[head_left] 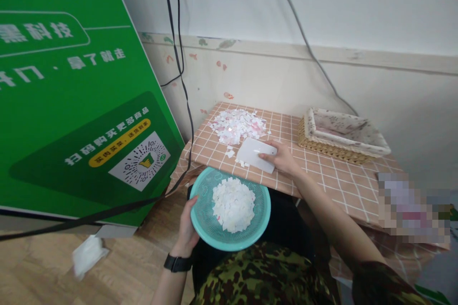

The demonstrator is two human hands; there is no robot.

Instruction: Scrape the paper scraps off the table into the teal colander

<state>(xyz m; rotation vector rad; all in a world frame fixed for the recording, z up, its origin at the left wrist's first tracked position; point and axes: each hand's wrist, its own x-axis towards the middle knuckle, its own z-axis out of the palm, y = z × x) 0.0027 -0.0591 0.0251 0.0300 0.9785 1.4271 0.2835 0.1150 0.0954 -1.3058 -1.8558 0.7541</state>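
My left hand [188, 224] grips the left rim of a turquoise plastic colander [263, 214], just below the table's front edge. White paper scraps [234, 205] are heaped in the colander, with a small pink bit among them. In my right hand [281, 156] is a flat white plastic scraper [253, 153], its thumb on top, low over the checked tabletop. A few scraps lie by the scraper's near left edge. Beyond it spreads a larger pile of white and pinkish paper scraps [236, 125] on the table.
A wicker basket [332, 145] with a cloth lining stands at the table's back right. Black cables [186, 100] hang at the left, past a green printed cabinet [107, 81]. A white plastic packet [88, 255] lies on the wooden floor. Something pixelated is at the table's right end.
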